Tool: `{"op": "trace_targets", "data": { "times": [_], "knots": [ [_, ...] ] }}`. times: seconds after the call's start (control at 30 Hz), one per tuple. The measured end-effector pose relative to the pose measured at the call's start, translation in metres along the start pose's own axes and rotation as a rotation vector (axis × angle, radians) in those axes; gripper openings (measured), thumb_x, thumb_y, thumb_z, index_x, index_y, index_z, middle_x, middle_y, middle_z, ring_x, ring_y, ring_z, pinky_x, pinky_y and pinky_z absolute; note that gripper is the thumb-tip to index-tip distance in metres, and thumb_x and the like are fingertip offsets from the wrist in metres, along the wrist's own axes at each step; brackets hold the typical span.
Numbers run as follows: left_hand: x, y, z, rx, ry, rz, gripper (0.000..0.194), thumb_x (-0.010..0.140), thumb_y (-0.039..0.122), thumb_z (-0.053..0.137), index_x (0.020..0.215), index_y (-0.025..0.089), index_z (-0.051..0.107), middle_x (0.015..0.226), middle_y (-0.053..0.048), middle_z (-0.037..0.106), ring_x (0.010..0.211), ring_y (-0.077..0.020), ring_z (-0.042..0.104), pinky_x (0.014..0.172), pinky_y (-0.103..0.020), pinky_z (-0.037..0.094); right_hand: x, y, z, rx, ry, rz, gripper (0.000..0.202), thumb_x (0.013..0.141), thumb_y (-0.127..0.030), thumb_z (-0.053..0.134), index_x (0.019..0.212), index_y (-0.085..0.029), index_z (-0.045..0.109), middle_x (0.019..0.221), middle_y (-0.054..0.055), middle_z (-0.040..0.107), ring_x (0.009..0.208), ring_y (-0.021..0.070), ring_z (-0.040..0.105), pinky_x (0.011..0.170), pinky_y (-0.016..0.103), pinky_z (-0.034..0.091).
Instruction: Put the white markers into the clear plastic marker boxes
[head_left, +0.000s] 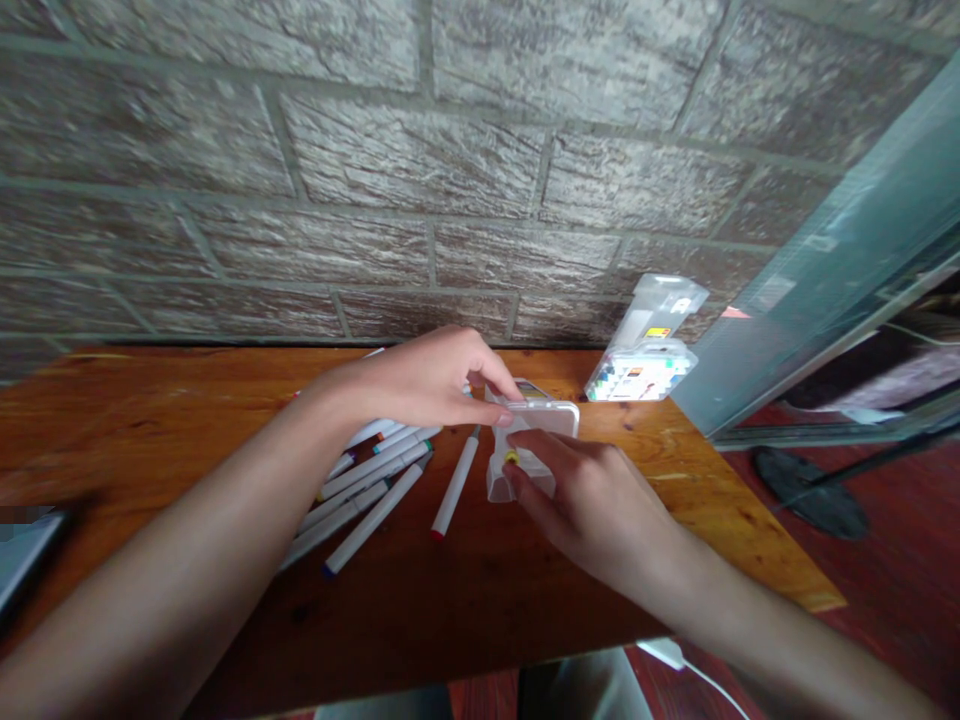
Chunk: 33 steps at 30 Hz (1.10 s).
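Note:
A clear plastic case point(566, 418) stands on the wooden table, its open side toward me. My left hand point(439, 378) reaches over from the left, thumb and fingers closed on the case's edge. In front of the case's opening, my right hand point(604, 500) pinches a marker by its yellow end point(511, 456); the rest of that marker is hard to make out through the case. One white marker with a red end point(454, 490) lies just left of the case. Several more white markers point(379, 475) are heaped under and beside my left forearm, partly hidden by it.
At the table's back right stands another clear case point(646, 368) with its lid up and markers inside. A dark-edged flat device point(30, 555) lies at the left. Behind the table point(480, 620) rises a brick wall point(360, 220). A white plug with cable point(664, 653) is below the front edge.

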<state>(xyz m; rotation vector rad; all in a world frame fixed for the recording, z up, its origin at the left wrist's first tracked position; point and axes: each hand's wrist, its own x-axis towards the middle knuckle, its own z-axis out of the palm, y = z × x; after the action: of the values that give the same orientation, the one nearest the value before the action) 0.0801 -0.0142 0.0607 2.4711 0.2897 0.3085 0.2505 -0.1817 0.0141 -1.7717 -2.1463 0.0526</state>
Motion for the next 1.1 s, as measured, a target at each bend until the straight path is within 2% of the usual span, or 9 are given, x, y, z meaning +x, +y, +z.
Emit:
{"op": "trace_targets", "data": {
  "times": [0.2,0.33,0.5,0.57,0.63,0.77,0.87,0.97,1.1],
  "knots": [
    [-0.001,0.000,-0.001,-0.003,-0.008,-0.014,0.022,0.090,0.027,0.075,0.109,0.023,0.086,0.111,-0.003,0.085,0.100,-0.0209,0.079,0.084,-0.025,0.057,-0.002,0.001,-0.002,0.055,0.002,0.036,0.034,0.097,-0.028,0.063,0.129,-0.017,0.071,0.092,0.010,0.082,0.068,0.0230,0.077,0.056,0.030,0.049],
    [-0.002,-0.002,-0.002,-0.040,0.051,-0.027,0.026,0.088,0.033,0.077,0.110,0.022,0.086,0.113,-0.006,0.084,0.101,-0.0225,0.079,0.084,-0.028,0.059,-0.010,0.003,-0.009,0.134,0.041,0.001,0.029,0.098,-0.028,0.063,0.123,-0.017,0.073,0.085,0.006,0.081,0.055,0.0165,0.070,0.050,0.027,0.046],
    [0.000,-0.005,-0.002,-0.113,0.144,-0.103,0.025,0.091,0.038,0.072,0.103,0.021,0.086,0.101,-0.005,0.085,0.091,-0.0223,0.079,0.076,-0.028,0.060,-0.020,0.011,-0.030,0.245,0.315,-0.085,0.015,0.097,-0.026,0.069,0.108,-0.021,0.077,0.073,-0.001,0.078,0.042,0.0090,0.057,0.046,0.023,0.043],
    [0.002,-0.008,-0.001,-0.114,0.219,-0.147,0.027,0.092,0.040,0.070,0.100,0.019,0.085,0.095,-0.004,0.085,0.086,-0.0216,0.078,0.073,-0.028,0.059,-0.011,0.021,-0.038,0.276,0.458,-0.047,0.011,0.098,-0.028,0.070,0.099,-0.020,0.078,0.072,0.001,0.077,0.047,0.0105,0.060,0.047,0.023,0.044],
    [0.004,-0.013,0.001,-0.090,0.316,-0.189,0.028,0.092,0.040,0.069,0.101,0.018,0.084,0.094,-0.004,0.085,0.084,-0.0209,0.077,0.072,-0.028,0.058,0.010,0.035,-0.041,0.388,0.576,-0.019,0.019,0.098,-0.036,0.070,0.090,-0.019,0.076,0.068,0.002,0.074,0.048,0.0115,0.059,0.045,0.023,0.041],
    [0.007,-0.027,0.009,0.065,0.468,-0.242,0.029,0.093,0.041,0.067,0.097,0.017,0.083,0.092,-0.005,0.084,0.082,-0.0199,0.076,0.074,-0.027,0.056,0.067,0.075,-0.020,0.754,0.661,0.069,0.032,0.100,-0.045,0.062,0.082,-0.018,0.067,0.064,0.000,0.068,0.045,0.0082,0.051,0.045,0.021,0.039],
    [0.008,-0.037,0.015,0.220,0.538,-0.272,0.029,0.094,0.041,0.064,0.090,0.019,0.082,0.090,-0.005,0.083,0.082,-0.0202,0.075,0.075,-0.027,0.054,0.090,0.101,0.011,0.894,0.561,0.200,0.035,0.101,-0.050,0.054,0.086,-0.020,0.063,0.059,-0.003,0.061,0.041,0.0092,0.046,0.041,0.023,0.034],
    [0.008,-0.043,0.020,0.308,0.574,-0.333,0.027,0.094,0.040,0.063,0.088,0.020,0.081,0.087,-0.004,0.083,0.080,-0.0208,0.075,0.075,-0.027,0.051,0.086,0.114,0.038,0.881,0.514,0.190,0.039,0.101,-0.054,0.053,0.082,-0.021,0.061,0.058,-0.004,0.057,0.043,0.0106,0.048,0.043,0.024,0.037],
    [0.007,-0.044,0.025,0.324,0.593,-0.393,0.026,0.092,0.041,0.063,0.086,0.021,0.080,0.084,-0.003,0.082,0.078,-0.0214,0.074,0.074,-0.028,0.048,0.067,0.120,0.052,0.818,0.447,0.146,0.046,0.102,-0.061,0.050,0.085,-0.021,0.064,0.063,-0.001,0.064,0.052,0.0130,0.056,0.051,0.024,0.041]
  ]
}}
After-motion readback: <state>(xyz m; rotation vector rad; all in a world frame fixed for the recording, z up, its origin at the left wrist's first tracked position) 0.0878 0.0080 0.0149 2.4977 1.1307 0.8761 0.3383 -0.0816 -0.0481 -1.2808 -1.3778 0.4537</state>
